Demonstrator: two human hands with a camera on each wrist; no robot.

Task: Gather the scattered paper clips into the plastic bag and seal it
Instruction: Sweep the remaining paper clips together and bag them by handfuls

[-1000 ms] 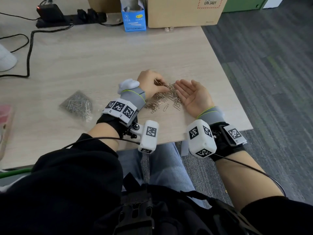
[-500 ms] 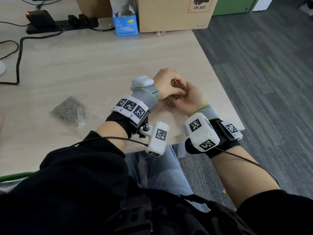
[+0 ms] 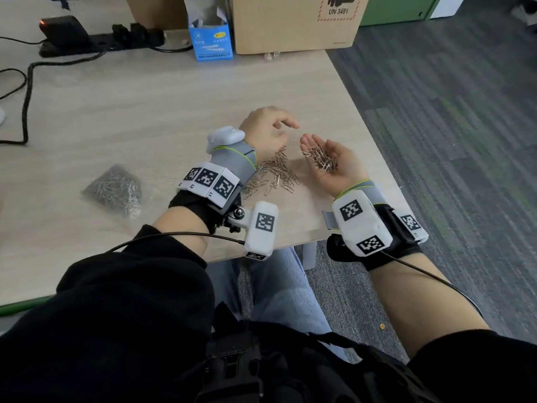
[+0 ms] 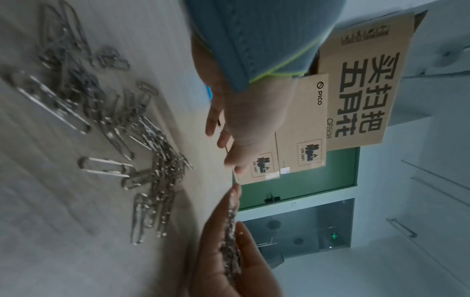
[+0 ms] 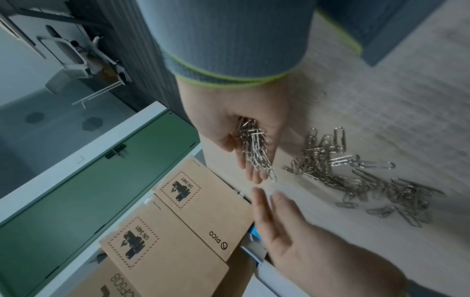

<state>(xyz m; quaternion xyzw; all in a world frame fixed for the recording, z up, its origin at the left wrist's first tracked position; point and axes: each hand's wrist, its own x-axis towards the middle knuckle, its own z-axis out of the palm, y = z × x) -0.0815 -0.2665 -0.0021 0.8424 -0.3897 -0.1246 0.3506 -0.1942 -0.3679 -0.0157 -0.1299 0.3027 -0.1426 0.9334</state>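
A loose heap of silver paper clips (image 3: 276, 174) lies on the wooden table (image 3: 145, 106) between my wrists. My right hand (image 3: 343, 170) is palm up beside the heap, fingers nearly straight, carrying a small bunch of clips (image 3: 319, 158); the right wrist view shows that bunch (image 5: 254, 144) along the palm and fingers. My left hand (image 3: 268, 128) hovers just beyond the heap, fingers relaxed and empty, its fingertips (image 4: 223, 140) close to the right hand's. The clear plastic bag (image 3: 114, 189), holding many clips, lies flat to the left, away from both hands.
A large cardboard box (image 3: 293, 21) and a small blue box (image 3: 210, 39) stand at the table's back. A black power strip (image 3: 98, 42) and a cable (image 3: 27, 91) run along the back left. The table's right edge (image 3: 377, 158) is close to my right hand.
The hands, cupped together over the heap half a second ago, have come apart. The right palm now carries a bunch of clips, and the left hand has lifted away, open.
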